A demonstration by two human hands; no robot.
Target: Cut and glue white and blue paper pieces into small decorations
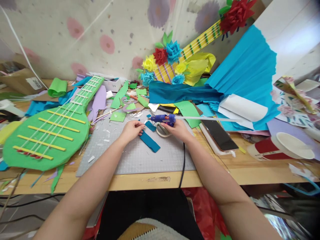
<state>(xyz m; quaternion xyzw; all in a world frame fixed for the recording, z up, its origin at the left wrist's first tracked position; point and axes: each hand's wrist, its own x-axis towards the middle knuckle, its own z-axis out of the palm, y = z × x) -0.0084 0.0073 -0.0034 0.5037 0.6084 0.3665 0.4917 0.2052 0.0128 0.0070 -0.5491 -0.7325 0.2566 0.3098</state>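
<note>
My right hand (180,129) is wrapped around a blue hot glue gun (163,119), whose nozzle points left. A long translucent glue stick (207,118) sticks out of its back end. Close to the nozzle, my left hand (132,131) is closed in a pinch on a small white piece (146,122), too small to make out well. Just below the fingers, a dark blue crepe paper strip (150,141) lies on the grey cutting mat (140,163). A shorter blue piece (150,126) lies beyond it. Under the glue gun is a roll of tape (163,131), partly hidden.
A green paper lute (62,130) lies at left. At the back leans a yellow paper instrument (200,41) with paper flowers. Blue crepe paper (246,73), a phone (220,134) and a paper cup (277,146) are at right. The gun's black cord (183,165) hangs over the table edge.
</note>
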